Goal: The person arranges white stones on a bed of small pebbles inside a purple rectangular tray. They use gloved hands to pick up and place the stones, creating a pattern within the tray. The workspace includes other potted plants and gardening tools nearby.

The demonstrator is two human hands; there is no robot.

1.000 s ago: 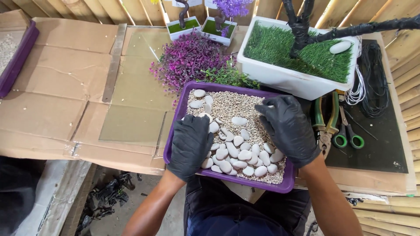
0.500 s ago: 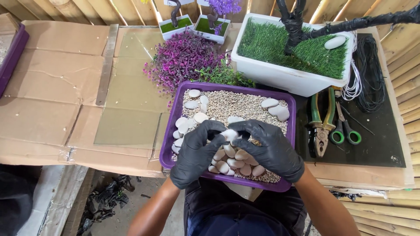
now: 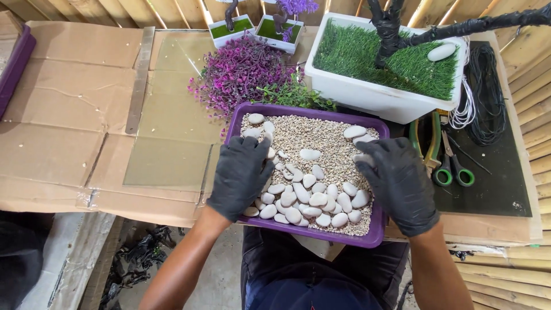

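Pebbles (image 3: 310, 195) between gloved hands, tray-bound

1. The scene is brightly and evenly lit by soft daylight; no lamp or single source shows.
2. Shadows are faint and short: a soft dark edge lies under the white planter (image 3: 367, 97) and along the near rim of the purple tray (image 3: 310, 229).
3. The black gloves on the left hand (image 3: 241, 175) and right hand (image 3: 402, 183) carry only dull highlights, no hard glare.
4. The glass sheet (image 3: 166, 155) on the cardboard gives a pale, muted sheen.
5. Focus is sharp across the white pebbles (image 3: 310, 198) and gravel; no motion blur shows.
6. The wide lens bends the bamboo slats (image 3: 528, 115) outward at the frame's edges.
7. The floor (image 3: 138, 264) below the counter lies in dim shade.
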